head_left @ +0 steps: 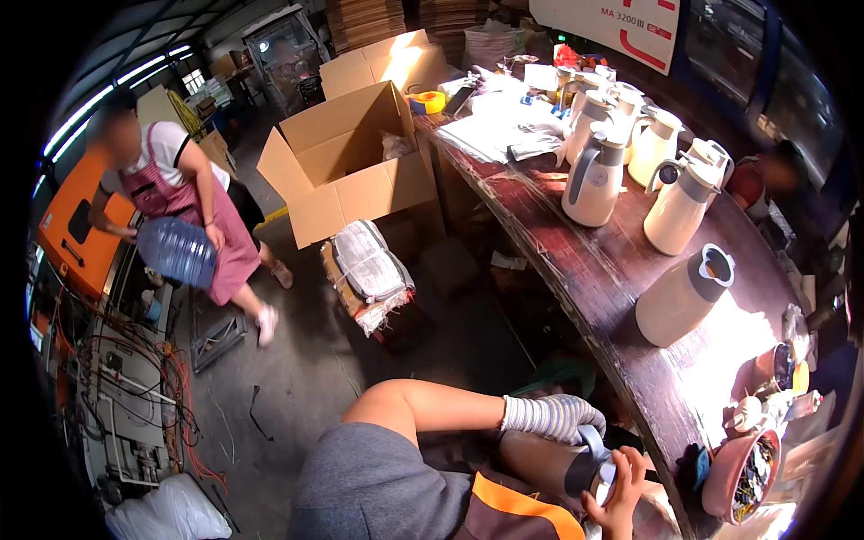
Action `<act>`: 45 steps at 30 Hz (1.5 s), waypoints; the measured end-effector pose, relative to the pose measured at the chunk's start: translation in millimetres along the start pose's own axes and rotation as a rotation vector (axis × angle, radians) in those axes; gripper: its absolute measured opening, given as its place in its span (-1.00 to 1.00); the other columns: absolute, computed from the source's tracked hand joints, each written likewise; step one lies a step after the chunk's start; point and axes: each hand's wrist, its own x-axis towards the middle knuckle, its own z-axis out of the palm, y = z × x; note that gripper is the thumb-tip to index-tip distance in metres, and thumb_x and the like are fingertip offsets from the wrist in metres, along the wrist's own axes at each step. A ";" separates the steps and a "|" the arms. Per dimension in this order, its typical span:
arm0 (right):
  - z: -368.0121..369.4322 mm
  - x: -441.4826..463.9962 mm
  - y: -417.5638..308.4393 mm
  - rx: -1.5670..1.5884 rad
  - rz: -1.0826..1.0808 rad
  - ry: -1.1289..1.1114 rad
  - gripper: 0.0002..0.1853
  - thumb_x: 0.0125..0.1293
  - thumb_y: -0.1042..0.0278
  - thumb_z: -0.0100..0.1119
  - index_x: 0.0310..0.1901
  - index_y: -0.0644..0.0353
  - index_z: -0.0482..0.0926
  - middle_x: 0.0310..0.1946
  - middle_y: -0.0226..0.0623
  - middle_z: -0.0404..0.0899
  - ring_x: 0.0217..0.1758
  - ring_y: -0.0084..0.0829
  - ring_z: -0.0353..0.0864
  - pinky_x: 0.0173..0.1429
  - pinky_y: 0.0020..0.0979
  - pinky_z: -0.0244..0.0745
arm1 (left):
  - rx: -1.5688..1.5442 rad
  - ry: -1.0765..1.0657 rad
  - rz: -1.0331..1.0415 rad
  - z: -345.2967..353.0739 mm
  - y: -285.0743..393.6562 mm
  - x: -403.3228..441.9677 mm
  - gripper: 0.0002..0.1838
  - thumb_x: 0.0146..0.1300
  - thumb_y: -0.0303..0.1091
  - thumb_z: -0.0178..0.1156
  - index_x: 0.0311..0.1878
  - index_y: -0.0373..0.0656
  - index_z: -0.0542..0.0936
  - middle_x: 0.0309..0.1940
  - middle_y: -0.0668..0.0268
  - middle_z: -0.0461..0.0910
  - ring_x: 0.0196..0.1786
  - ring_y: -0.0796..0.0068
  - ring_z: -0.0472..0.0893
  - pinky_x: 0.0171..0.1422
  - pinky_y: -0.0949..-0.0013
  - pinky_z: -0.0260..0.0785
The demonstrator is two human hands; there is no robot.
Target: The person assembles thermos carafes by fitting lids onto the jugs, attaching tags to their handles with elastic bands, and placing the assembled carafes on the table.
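Observation:
A beige thermos jug [531, 457] with a dark collar lies tilted across my lap. My left hand [562, 418], in a striped knit glove, is closed around its grey handle [592, 443]. The bare fingers of my right hand [623, 493] curl over the jug's lid [605, 479] at the top end; part of the lid is hidden by them. On the table beside me stands another thermos jug [677, 301] with an open grey spout ring. Farther back, several similar jugs [594, 184] with handles and lids stand close together.
The worn wooden table [576, 270] curves along my right, its edge close to my hands. A pink bowl [720, 486] of small dark parts stands at its near end. An open cardboard box [351, 202] and a tied bundle [367, 263] are ahead. A person carries a blue water bottle [175, 252] at left.

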 end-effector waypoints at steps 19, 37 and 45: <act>-22.7 32.3 -11.0 -0.254 -0.226 -0.187 -0.30 0.01 -0.21 0.22 0.12 0.12 0.51 0.17 -0.01 0.44 0.40 0.15 0.22 0.41 0.12 0.10 | -0.256 -0.112 -0.067 -8.4 -16.4 10.6 -0.58 -0.07 -0.43 0.29 -0.03 -0.09 0.64 -0.41 0.36 0.63 -0.39 0.56 0.56 -0.28 0.45 0.43; -4.6 18.9 -17.8 -0.311 -0.097 0.031 -0.32 -0.01 0.11 0.34 0.17 0.22 0.44 0.18 0.02 0.39 0.36 0.11 0.24 0.41 0.02 0.14 | -0.039 0.044 -0.021 7.7 -7.8 -10.0 -0.49 -0.04 -0.33 0.29 0.08 -0.10 0.56 -0.21 0.17 0.66 -0.16 0.22 0.65 -0.09 0.27 0.47; -16.4 28.5 -20.6 -0.249 -0.167 0.019 -0.45 0.01 0.23 0.28 0.09 0.22 0.48 0.15 0.03 0.41 0.37 0.15 0.24 0.45 0.06 0.09 | 0.969 -0.099 -0.640 -50.2 -48.5 -96.9 -0.54 0.06 0.05 0.27 -0.15 -0.14 0.65 -0.21 0.08 0.67 -0.05 0.19 0.63 -0.01 0.18 0.46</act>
